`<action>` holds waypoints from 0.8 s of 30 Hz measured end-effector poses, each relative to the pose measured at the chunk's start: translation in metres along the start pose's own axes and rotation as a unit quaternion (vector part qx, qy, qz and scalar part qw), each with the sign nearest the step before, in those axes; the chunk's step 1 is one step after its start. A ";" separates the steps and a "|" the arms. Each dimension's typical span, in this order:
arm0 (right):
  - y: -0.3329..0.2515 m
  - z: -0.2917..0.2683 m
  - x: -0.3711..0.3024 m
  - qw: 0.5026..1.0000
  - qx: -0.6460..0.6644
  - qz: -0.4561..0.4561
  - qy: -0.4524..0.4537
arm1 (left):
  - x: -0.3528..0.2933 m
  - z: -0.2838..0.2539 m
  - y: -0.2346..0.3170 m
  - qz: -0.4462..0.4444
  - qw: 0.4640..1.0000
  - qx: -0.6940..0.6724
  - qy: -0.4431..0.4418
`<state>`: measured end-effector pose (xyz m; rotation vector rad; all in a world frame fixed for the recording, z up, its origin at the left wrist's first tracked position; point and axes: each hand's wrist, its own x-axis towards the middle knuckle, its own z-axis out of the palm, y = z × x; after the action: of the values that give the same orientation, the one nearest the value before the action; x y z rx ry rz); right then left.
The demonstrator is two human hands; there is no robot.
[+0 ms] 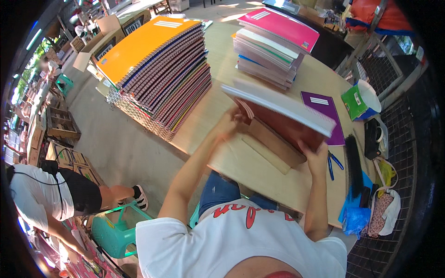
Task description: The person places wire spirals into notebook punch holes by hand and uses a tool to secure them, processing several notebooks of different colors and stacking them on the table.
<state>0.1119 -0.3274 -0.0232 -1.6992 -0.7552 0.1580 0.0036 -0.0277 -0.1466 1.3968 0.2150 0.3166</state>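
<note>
Notebook, maroon, fills the closed grip of left hand and right hand over the table, near its front edge; white bars label the orange cover.

The left forearm rises from 7 o'clock and slants toward 1 o'clock, ending in a slightly blurred left grip with fingers curled closed. The right forearm points toward 12 o'clock; the right grip, near 3 o'clock, is clasped, thumb angled toward 11 o'clock.
</note>
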 end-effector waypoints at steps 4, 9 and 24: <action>0.100 -0.022 -0.061 0.961 0.252 0.113 0.031 | -0.002 0.029 0.013 0.050 0.997 -0.057 -0.027; 0.115 -0.004 -0.040 0.992 0.119 0.042 0.030 | -0.015 0.040 0.033 -0.021 0.998 -0.054 -0.018; 0.003 0.015 0.002 0.959 0.133 -0.101 0.230 | -0.002 0.080 0.090 0.217 0.946 -0.031 0.241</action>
<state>0.1072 -0.3140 -0.0302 -1.3215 -0.5248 -0.2620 0.0198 -0.0898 -0.0453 1.2774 0.2940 1.0272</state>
